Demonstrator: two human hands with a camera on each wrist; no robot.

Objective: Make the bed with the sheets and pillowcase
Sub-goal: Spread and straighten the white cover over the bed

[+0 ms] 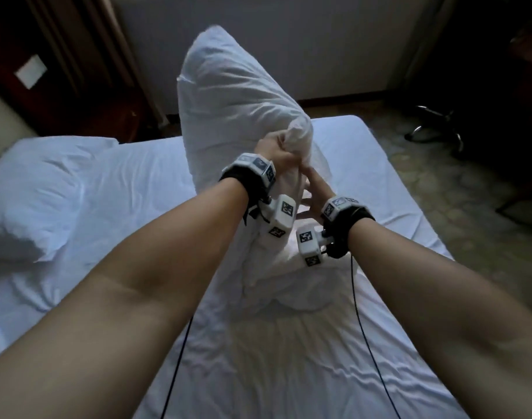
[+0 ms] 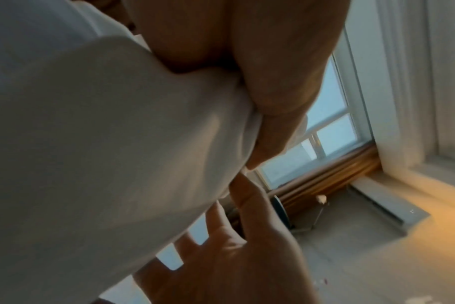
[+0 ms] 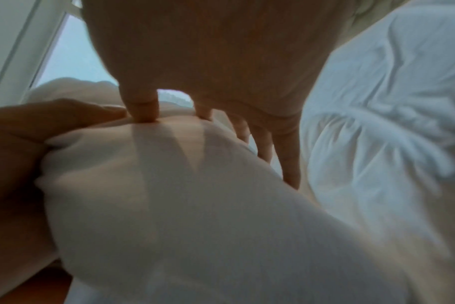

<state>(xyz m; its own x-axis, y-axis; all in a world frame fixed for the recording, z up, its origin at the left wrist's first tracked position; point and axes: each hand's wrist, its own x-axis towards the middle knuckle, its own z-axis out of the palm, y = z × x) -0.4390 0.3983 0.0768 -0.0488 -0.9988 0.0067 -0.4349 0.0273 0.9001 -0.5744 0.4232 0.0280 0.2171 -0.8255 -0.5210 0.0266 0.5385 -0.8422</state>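
The bed (image 1: 289, 343) fills most of the head view and is covered with a white, wrinkled sheet (image 1: 364, 176). One pillow (image 1: 32, 201) lies flat on the bed at the left side. A second pillow (image 1: 228, 95) stands up in the middle, held above the bed, and its lower part is inside a white pillowcase (image 1: 277, 252) that bunches down onto the sheet. The left hand (image 1: 277, 155) grips the pillow corner through the cloth, with fingers curled tightly round it. The right hand (image 1: 314, 192) is just beside it; its fingers (image 3: 143, 107) are straight and spread wide, pressing against the cloth and holding nothing. Both wrists carry black bands with white marker cubes (image 1: 284, 214).
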